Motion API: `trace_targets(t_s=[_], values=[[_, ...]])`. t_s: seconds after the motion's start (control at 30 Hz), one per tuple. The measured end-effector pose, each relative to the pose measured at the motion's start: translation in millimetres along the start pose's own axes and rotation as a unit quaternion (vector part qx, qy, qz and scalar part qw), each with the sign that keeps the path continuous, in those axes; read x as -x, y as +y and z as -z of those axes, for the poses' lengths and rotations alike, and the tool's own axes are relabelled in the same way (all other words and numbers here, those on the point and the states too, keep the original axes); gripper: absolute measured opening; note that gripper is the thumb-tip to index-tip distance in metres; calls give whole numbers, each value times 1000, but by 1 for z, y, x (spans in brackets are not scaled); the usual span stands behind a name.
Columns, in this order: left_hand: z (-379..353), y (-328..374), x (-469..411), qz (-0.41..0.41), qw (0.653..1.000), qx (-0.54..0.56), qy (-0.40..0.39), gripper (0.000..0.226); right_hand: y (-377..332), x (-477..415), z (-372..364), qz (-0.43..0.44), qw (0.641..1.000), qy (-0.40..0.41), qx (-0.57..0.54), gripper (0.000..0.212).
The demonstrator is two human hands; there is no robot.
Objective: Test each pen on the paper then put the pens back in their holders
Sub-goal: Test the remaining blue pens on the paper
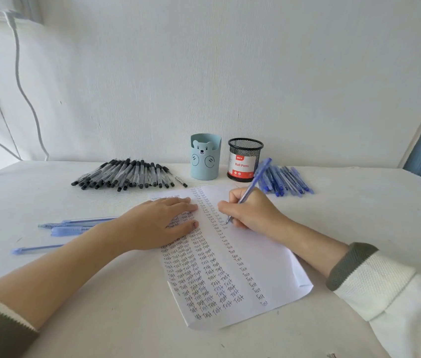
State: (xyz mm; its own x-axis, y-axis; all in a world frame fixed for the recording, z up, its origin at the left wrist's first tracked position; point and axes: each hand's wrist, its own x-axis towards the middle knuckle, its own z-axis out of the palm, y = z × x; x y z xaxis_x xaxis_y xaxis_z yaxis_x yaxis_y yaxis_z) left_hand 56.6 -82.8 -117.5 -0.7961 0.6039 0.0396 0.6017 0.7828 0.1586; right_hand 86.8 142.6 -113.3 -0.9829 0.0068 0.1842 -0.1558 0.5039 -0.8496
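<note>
A white sheet of paper [261, 257] lies in front of me, filled with columns of the word "Test". My left hand [157, 223] rests flat on its upper left part, fingers straight. My right hand [250, 210] grips a blue pen [252, 186] with the tip touching the paper near the top of a column. Behind the paper stand a light blue bear holder [205, 157] and a black mesh holder [245, 160] labelled "Ball Pens". Several black pens [129, 175] lie in a heap at the back left, several blue pens [285, 180] at the back right.
Several blue pens [75, 226] lie loose on the white table [116, 306] to the left of my left arm, one [37, 249] nearer the front. A white wall rises just behind the holders. A blue edge shows at the far right.
</note>
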Motion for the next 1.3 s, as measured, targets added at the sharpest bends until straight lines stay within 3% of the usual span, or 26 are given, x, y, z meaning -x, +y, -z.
trace_targets(t_s=[0.33,0.6,0.87,1.07,1.3], values=[[1,3,2,8,1000,-6,-10,91,10,-1,-7,29,999,15,16,44],[0,1,1,8,1000,-3,-15,100,9,-2,-7,42,999,14,4,42],[1,4,1,12,1000,-12,-19,83,9,-2,-7,51,998,13,20,44],[-1,0,0,5,1000,-4,-18,103,10,-3,-7,56,998,11,18,46],[-1,0,0,4,1000,-6,-17,99,10,-3,-6,52,998,14,24,46]])
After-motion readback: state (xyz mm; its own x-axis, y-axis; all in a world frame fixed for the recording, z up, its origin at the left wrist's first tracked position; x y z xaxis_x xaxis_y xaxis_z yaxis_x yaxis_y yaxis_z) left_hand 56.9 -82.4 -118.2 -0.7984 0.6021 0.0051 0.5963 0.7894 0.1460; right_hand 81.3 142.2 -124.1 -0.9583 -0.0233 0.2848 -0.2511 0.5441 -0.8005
